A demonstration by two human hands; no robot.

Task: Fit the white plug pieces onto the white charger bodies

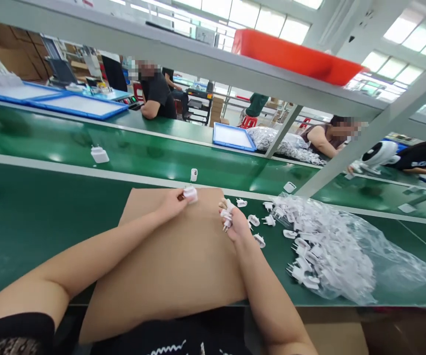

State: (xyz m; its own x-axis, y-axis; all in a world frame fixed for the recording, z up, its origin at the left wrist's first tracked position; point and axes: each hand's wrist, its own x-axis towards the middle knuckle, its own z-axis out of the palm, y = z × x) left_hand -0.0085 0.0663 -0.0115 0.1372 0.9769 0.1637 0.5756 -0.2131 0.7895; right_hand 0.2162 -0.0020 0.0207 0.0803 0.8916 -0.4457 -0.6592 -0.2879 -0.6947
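Between the fingers of my left hand [174, 203] is a white charger body [190, 194], above the far edge of a brown cardboard sheet [175, 256]. My right hand [238, 224] is closed around several white two-pin plug pieces [227, 215], their pins poking out on the left. Just right of that hand, loose plug pieces [253, 220] lie on the green table. Further right, a clear plastic bag [346, 251] spills a heap of the same white pieces. How many pieces my right hand holds is partly hidden by the fingers.
A green conveyor belt [153, 160] runs behind the table, carrying a white charger [99, 155] and small white housings [194, 174]. A slanting metal post [349, 153] and overhead shelf with a red bin [290, 56] stand ahead. Co-workers sit across, near blue-rimmed trays [234, 137].
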